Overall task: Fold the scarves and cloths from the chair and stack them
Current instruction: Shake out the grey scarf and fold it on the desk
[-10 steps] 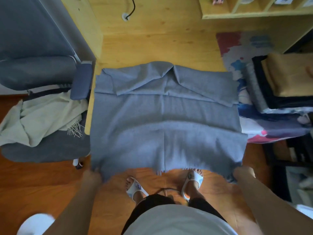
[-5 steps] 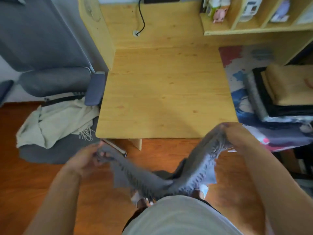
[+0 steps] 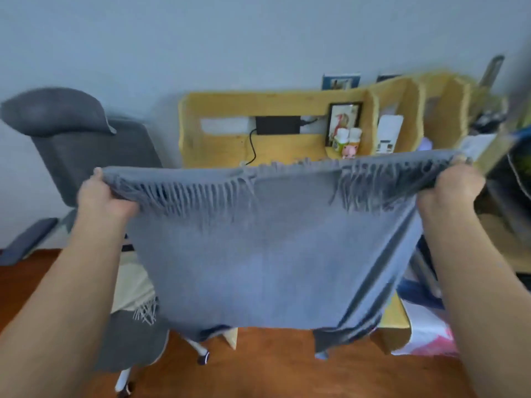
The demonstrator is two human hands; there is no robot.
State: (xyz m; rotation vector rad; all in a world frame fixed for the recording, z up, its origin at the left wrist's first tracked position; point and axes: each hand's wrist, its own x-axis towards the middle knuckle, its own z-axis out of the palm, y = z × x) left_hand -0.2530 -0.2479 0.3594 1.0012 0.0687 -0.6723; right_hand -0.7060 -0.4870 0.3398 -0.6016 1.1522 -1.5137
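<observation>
A grey fringed scarf hangs doubled in the air in front of me, stretched wide between both hands. My left hand grips its upper left corner and my right hand grips its upper right corner. The fringe falls along the top edge. The scarf's lower edge hangs below the table's front edge. A cream fringed scarf lies on the grey office chair at the left, partly hidden by my left arm and the grey scarf.
A wooden table stands behind the scarf, mostly hidden, with a wooden shelf unit holding a picture frame, bottles and a black box at its back. Colourful bedding shows at the lower right. The floor is reddish wood.
The grey scarf lay flat on the table, then was pulled off and bunched low. Now both hands hold it raised and stretched out, and my view has tilted up toward the wall.
</observation>
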